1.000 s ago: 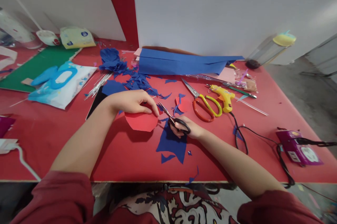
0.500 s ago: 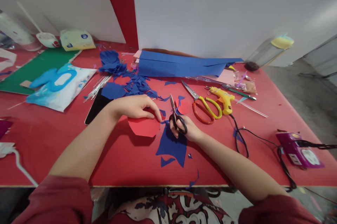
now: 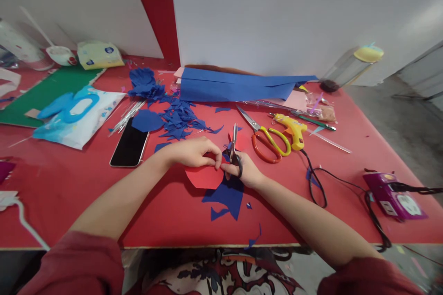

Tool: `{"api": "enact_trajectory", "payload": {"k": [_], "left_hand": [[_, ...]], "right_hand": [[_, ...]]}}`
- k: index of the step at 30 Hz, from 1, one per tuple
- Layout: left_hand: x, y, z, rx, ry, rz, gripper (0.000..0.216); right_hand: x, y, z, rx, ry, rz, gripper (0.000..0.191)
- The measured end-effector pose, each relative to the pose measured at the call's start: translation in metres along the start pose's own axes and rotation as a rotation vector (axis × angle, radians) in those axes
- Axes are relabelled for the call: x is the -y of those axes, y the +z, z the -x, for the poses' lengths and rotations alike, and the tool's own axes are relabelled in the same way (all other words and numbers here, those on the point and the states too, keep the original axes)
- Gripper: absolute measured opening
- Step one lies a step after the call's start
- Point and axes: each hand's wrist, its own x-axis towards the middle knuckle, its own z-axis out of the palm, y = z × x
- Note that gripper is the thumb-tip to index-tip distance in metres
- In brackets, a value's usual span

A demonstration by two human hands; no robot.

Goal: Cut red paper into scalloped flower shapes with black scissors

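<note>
My left hand [image 3: 195,153] pinches the upper edge of a rounded red paper piece [image 3: 205,178] just above the red table [image 3: 173,212]. My right hand [image 3: 245,171] is closed in the black handles of small scissors [image 3: 235,149], whose blades point up and away, right beside the left fingers. A large blue paper offcut [image 3: 224,197] lies under both hands, with small blue scraps near the table's front edge. Another red paper piece [image 3: 242,140] rests just behind the scissors.
A phone [image 3: 130,147] lies screen-up to the left. Orange-and-yellow scissors [image 3: 268,140], a yellow glue gun [image 3: 293,129] with its black cord and a purple power strip [image 3: 394,195] sit to the right. Folded blue paper [image 3: 238,86], blue scraps [image 3: 178,117], a wipes pack [image 3: 78,112] and a green sheet [image 3: 44,94] are behind.
The scissors swung from pointing left to pointing up. Both hands and the red paper moved right and came together, uncovering the phone.
</note>
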Motion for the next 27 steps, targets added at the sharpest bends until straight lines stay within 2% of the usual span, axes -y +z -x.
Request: {"api": "enact_trajectory", "payload": {"k": [4,6,9,12,16,19,22,24,27], "left_hand": [[0.002,0.005,-0.003,0.005,0.043,0.056,0.02],[0.003,0.005,-0.003,0.023,0.044,0.086,0.023],[0.004,-0.001,0.0,0.029,0.015,0.111,0.026],[0.006,-0.011,0.006,-0.045,-0.05,0.126,0.023],[0.014,-0.019,0.012,-0.229,-0.22,0.285,0.018],[0.023,-0.02,0.01,-0.471,-0.288,0.486,0.012],[0.03,-0.014,0.003,-0.71,-0.318,0.722,0.018],[0.032,-0.007,-0.003,-0.71,-0.299,0.887,0.025],[0.03,0.009,-0.012,-0.515,-0.237,1.071,0.039]], "right_hand": [[0.003,0.0,0.001,0.028,-0.001,0.03,0.028],[0.004,-0.001,0.001,0.001,-0.018,0.038,0.03],[0.004,-0.003,0.0,-0.094,-0.058,0.039,0.032],[0.0,-0.005,-0.002,-0.225,-0.085,0.021,0.033],[-0.007,-0.007,-0.005,-0.432,-0.123,-0.033,0.031],[-0.012,-0.01,-0.008,-0.558,-0.14,-0.062,0.032],[-0.014,-0.014,-0.009,-0.62,-0.15,-0.062,0.035],[-0.015,-0.015,-0.01,-0.641,-0.149,-0.057,0.036],[-0.015,-0.015,-0.009,-0.661,-0.142,-0.044,0.036]]}}
